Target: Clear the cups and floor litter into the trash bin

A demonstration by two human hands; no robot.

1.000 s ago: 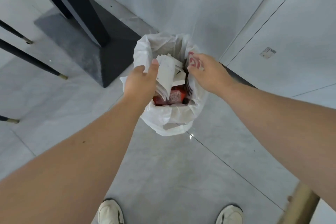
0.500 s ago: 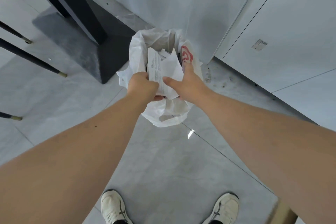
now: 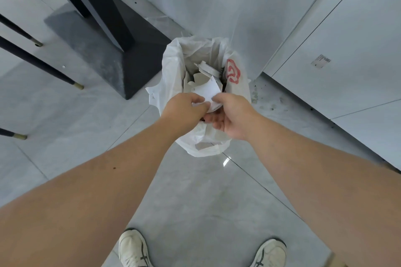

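Grip: your left hand [image 3: 184, 110] and right hand [image 3: 230, 115] pinch the paper [image 3: 209, 91] together.
Paper: pokes toward the frame top, over the trash bin [image 3: 173, 67].

Trash bin [image 3: 173, 65] as landmark, sits at wall foot. Table base [image 3: 104, 58] just left of bin, chair legs [image 3: 41, 65] further left. Cabinet [image 3: 338, 54] right of bin. Paper scraps [image 3: 206, 84] in bin. Left hand [image 3: 184, 110] and right hand [image 3: 232, 117] over bin's near rim, touching one paper. Shoes [image 3: 132, 249] well before bin.
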